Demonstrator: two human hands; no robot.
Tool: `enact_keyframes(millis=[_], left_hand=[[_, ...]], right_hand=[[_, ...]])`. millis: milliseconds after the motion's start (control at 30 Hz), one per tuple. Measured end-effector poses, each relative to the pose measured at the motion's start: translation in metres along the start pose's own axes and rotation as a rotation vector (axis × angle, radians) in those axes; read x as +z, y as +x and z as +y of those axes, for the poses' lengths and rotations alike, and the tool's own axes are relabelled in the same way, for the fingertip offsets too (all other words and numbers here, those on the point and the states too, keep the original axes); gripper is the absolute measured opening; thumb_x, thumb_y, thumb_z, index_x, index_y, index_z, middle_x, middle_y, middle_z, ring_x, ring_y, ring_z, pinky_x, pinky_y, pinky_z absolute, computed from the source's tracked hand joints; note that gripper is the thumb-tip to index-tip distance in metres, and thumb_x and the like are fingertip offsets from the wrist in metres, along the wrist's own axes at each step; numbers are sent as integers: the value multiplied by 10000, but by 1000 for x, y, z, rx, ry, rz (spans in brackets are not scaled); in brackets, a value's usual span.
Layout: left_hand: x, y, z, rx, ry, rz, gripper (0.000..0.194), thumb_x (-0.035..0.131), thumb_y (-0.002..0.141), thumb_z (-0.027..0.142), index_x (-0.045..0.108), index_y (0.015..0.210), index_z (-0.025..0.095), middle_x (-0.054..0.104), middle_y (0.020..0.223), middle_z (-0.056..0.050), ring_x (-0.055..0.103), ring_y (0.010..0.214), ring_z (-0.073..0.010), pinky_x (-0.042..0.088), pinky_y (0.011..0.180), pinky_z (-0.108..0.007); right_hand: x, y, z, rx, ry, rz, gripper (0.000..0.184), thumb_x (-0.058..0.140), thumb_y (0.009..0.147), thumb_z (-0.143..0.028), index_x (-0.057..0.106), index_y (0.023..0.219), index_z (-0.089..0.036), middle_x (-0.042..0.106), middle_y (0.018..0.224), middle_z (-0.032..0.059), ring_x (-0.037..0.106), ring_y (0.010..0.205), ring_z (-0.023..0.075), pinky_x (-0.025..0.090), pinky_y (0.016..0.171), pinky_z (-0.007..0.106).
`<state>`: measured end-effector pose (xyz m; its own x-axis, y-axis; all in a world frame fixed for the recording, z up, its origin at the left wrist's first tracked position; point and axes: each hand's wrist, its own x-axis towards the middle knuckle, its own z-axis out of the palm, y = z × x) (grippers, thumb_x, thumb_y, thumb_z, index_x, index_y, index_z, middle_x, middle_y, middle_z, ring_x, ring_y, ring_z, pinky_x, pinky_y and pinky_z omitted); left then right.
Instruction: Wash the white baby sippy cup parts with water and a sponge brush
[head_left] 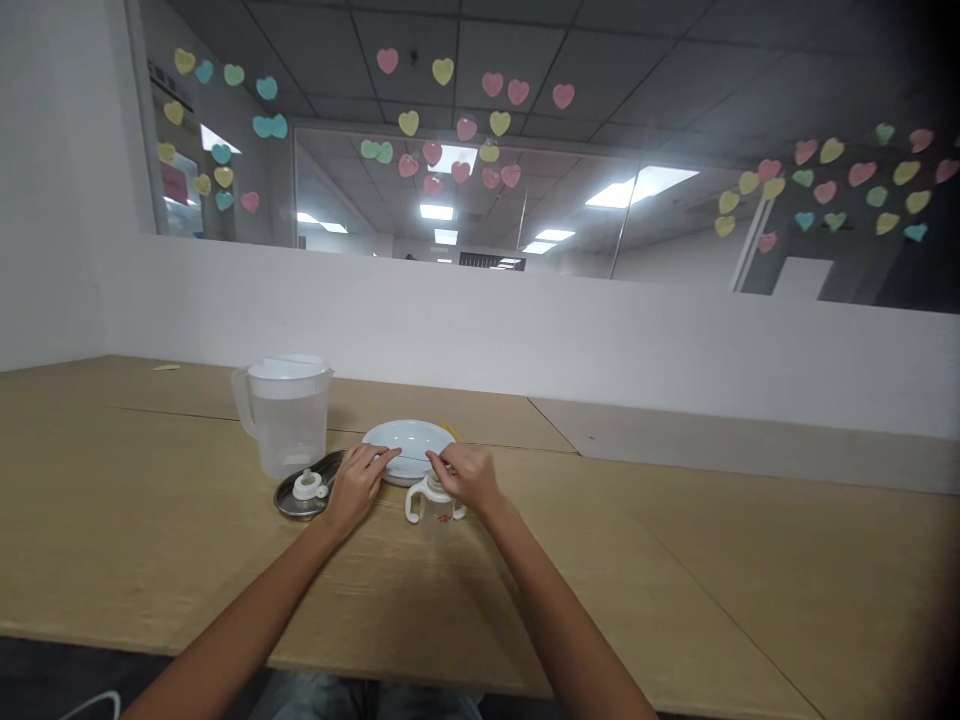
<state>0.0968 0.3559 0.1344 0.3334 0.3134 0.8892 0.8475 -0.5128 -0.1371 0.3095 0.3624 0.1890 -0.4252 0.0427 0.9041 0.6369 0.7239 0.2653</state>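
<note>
My left hand is in front of the white bowl, its fingers closed together at the bowl's near left side. My right hand is curled, with its thumb toward the bowl. A thin dark line runs between the fingertips of both hands; I cannot make out what it is. Just below my right hand, a clear baby bottle with white side handles stands upright, its top partly hidden. Beside my left hand, a white bottle collar with a nipple rests on a metal tray.
A translucent lidded pitcher stands behind the tray on the left. Something yellow shows behind the bowl. The wooden table meets a white wall below a window with heart-shaped notes. A small flat piece lies far left.
</note>
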Motion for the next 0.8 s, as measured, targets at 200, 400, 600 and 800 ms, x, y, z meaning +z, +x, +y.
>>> enact_keyframes(millis=[200,400,600,800], left_hand=[[0,5,5,-141,68,145,486,476,873,252,363,1339,174,411,1353,-140,427,1220,-228,401,978,-372],[-38,8,43,-148,-47,238,476,492,861,223,365,1317,176,472,1292,-137,434,1223,-224,393,1013,-407],[-89,-29,112,-136,-243,266,480,462,838,177,389,1309,233,610,1081,-82,551,1074,-197,446,980,-436],[-79,-84,86,84,-236,79,481,555,723,444,507,1198,387,667,909,-47,619,940,-239,537,855,-485]], right_hand=[[2,-7,16,373,-78,-17,507,358,937,-390,524,524,-148,512,500,14,394,459,71,247,508,233],[9,-27,38,713,-204,-381,438,420,902,-419,641,637,-149,623,620,48,470,517,95,180,504,237],[10,-30,38,817,-201,-534,399,402,912,-384,696,755,-166,673,741,89,580,605,134,208,507,239],[4,-21,28,840,-258,-469,490,334,933,-437,679,705,-174,668,694,83,572,567,131,207,503,247]])
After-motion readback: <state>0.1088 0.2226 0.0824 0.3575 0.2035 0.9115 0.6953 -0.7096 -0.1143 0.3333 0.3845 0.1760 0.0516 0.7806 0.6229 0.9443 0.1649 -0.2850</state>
